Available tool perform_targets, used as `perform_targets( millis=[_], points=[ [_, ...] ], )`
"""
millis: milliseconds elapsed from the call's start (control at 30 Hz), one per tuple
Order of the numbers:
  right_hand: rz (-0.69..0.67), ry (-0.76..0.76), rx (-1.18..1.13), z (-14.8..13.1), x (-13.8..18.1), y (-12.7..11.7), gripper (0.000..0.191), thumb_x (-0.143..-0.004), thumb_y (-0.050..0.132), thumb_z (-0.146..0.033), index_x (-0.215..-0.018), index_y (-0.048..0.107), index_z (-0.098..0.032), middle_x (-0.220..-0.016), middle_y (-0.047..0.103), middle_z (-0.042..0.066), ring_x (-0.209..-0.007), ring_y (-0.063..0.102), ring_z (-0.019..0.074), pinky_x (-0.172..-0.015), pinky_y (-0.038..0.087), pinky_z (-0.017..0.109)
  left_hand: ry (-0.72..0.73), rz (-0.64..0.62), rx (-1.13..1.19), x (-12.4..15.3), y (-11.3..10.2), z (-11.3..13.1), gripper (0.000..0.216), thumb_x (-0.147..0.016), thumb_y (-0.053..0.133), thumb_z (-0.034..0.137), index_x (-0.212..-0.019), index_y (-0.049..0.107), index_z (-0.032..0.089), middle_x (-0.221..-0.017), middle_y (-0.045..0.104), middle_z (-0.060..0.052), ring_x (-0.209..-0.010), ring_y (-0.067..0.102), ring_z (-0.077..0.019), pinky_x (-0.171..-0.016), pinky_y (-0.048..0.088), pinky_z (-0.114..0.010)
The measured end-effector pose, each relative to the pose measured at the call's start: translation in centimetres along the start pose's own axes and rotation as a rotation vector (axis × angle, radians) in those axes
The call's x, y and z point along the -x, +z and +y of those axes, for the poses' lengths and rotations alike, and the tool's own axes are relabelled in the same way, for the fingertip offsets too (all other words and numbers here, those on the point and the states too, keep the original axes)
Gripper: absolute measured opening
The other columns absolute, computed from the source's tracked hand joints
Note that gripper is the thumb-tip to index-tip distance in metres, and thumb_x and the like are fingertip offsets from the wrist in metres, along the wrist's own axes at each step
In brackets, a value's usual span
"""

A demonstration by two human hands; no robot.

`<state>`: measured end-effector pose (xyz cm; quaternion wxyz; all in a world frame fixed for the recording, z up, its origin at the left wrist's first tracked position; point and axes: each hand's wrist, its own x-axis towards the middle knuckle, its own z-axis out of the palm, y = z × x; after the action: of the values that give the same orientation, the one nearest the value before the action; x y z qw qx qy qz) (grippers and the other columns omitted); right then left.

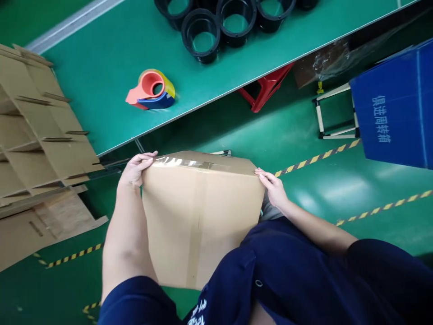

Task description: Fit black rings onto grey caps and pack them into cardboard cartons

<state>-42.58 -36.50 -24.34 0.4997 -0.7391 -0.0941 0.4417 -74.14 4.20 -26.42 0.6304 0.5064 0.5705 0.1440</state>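
A large brown cardboard box (pixel 176 212) is held in front of my body, with a strip of tape down the middle of the side facing me and shiny tape along its far edge. My left hand (pixel 137 168) grips the box's far left corner, fingers bent over the edge. At the far right corner, my right hand (pixel 273 186) pinches the box with thumb and fingers. On the green table beyond lies a tape dispenser (pixel 151 90) in red and blue with a yellowish roll, apart from both hands.
Several black plastic rings (pixel 202 36) stand on the green table (pixel 101 81). Cardboard dividers (pixel 30 122) are at the left. A red stool (pixel 265 90) sits partly under the table. A blue bin (pixel 395 108) on a frame stands at right. Striped tape (pixel 318 158) marks the floor.
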Motion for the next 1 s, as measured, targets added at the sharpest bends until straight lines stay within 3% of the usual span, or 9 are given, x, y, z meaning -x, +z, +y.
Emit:
perform_targets(
  millis=[100,267,400,500,567,667,767,900,1000],
  points=[
    [0.011,0.034,0.086,-0.5,-0.7,0.2,0.047,-0.094,0.06,-0.064,-0.107,0.08,-0.024,-0.126,0.074,0.008,-0.139,0.055,0.0291,-0.124,0.036,0.052,0.003,0.078,-0.014,-0.1,1.2,0.6,0.051,-0.046,0.1,0.037,-0.061,0.055,0.018,-0.077,0.067,0.005,-0.109,0.071,-0.0256,-0.12,0.041,-0.056],
    [-0.141,0.1,0.099,0.1,-2.8,-0.9,0.049,-0.092,0.059,-0.065,-0.111,0.081,-0.026,-0.132,0.072,0.005,-0.147,0.046,0.0288,-0.129,0.025,0.054,-0.018,0.186,-0.048,0.0,2.1,1.1,0.041,-0.049,0.095,0.031,-0.061,0.057,0.018,-0.076,0.065,0.003,-0.102,0.071,-0.0245,-0.117,0.046,-0.054],
    [-0.375,0.343,0.164,1.4,-6.5,-2.6,0.063,-0.085,0.065,-0.068,-0.134,0.071,-0.028,-0.158,0.049,0.004,-0.155,0.033,0.0323,-0.129,0.018,0.06,-0.068,0.242,-0.11,0.0,2.3,0.9,0.032,-0.054,0.088,0.023,-0.078,0.067,0.017,-0.12,0.07,-0.005,-0.118,0.067,-0.0271,-0.119,0.044,-0.049],
    [-0.439,0.421,0.315,1.4,-9.2,-2.2,0.079,-0.081,0.066,-0.075,-0.14,0.066,-0.023,-0.163,0.041,0.011,-0.155,0.029,0.0381,-0.128,0.016,0.065,-0.117,0.267,-0.152,-0.3,2.7,0.7,0.061,-0.059,0.076,0.013,-0.119,0.068,0.024,-0.149,0.057,-0.007,-0.124,0.065,-0.0271,-0.118,0.043,-0.048],
    [-0.46,0.253,0.413,0.7,-9.9,-0.7,0.079,-0.085,0.062,-0.078,-0.14,0.066,-0.022,-0.16,0.046,0.012,-0.157,0.024,0.0379,-0.129,0.011,0.063,-0.129,0.263,-0.173,-0.5,2.9,0.6,0.068,-0.064,0.069,0.011,-0.13,0.065,0.025,-0.149,0.058,-0.009,-0.122,0.067,-0.0273,-0.117,0.045,-0.048],
    [-0.665,-0.067,0.396,-0.8,-9.7,2.9,0.076,-0.09,0.059,-0.075,-0.148,0.059,-0.027,-0.16,0.048,0.005,-0.158,0.024,0.0328,-0.132,0.012,0.053,-0.129,0.285,-0.226,-0.4,3.2,0.3,0.053,-0.07,0.062,0.013,-0.122,0.073,0.018,-0.127,0.072,-0.011,-0.122,0.067,-0.0294,-0.115,0.046,-0.049],
    [-0.928,-0.04,0.38,-2.2,-10.0,7.2,0.076,-0.094,0.051,-0.076,-0.155,0.051,-0.03,-0.164,0.04,0.0,-0.157,0.027,0.031,-0.132,0.018,0.051,-0.08,0.333,-0.254,-0.3,3.4,-0.2,0.046,-0.071,0.057,0.014,-0.112,0.077,0.017,-0.122,0.075,-0.009,-0.124,0.066,-0.0293,-0.116,0.045,-0.048],
    [-1.03,-0.113,0.356,-3.5,-12.0,13.4,0.076,-0.097,0.045,-0.075,-0.16,0.043,-0.032,-0.169,0.028,-0.004,-0.16,0.015,0.0279,-0.133,0.013,0.048,-0.029,0.351,-0.319,-0.5,3.5,-1.0,0.042,-0.072,0.055,0.013,-0.105,0.081,0.019,-0.13,0.073,-0.006,-0.128,0.063,-0.0293,-0.121,0.04,-0.047],
    [-1.154,-0.196,0.312,-3.7,-13.4,17.7,0.07,-0.1,0.039,-0.073,-0.159,0.044,-0.035,-0.168,0.032,-0.004,-0.159,0.021,0.0267,-0.132,0.017,0.048,-0.006,0.391,-0.409,-0.4,3.7,-1.3,0.04,-0.075,0.055,0.013,-0.102,0.082,0.024,-0.135,0.07,-0.001,-0.134,0.059,-0.029,-0.124,0.037,-0.048]
  ],
)
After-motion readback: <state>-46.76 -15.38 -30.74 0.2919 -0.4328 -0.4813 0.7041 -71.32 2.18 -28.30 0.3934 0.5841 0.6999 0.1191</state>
